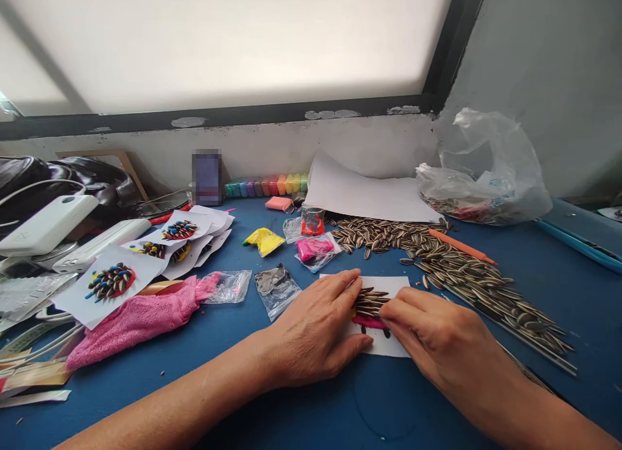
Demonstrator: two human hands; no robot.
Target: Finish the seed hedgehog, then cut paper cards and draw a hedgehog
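"How does the piece look?"

"It's a small white paper (389, 349) on the blue surface (218, 398), between the two hands. Striped seeds (371, 304) in brown and cream lie packed together on it, like bristles. Along their lower edge runs a band of bright pink clay (368, 322), and beneath that sit two dark seeds (363, 329), set apart (rather like stubby feet)."

"And the hands?"

"The left hand (325, 327) lies over the paper's left part, its grip wide, thumb stretched below the pink. The right hand (437, 327) has a narrow grip, fingertips drawn together at the band's right end; I can't tell whether anything is pinched there."

"Anything close by?"

"A heap of loose seeds (481, 288) beyond the right hand, an orange pen (461, 246) lying on it."
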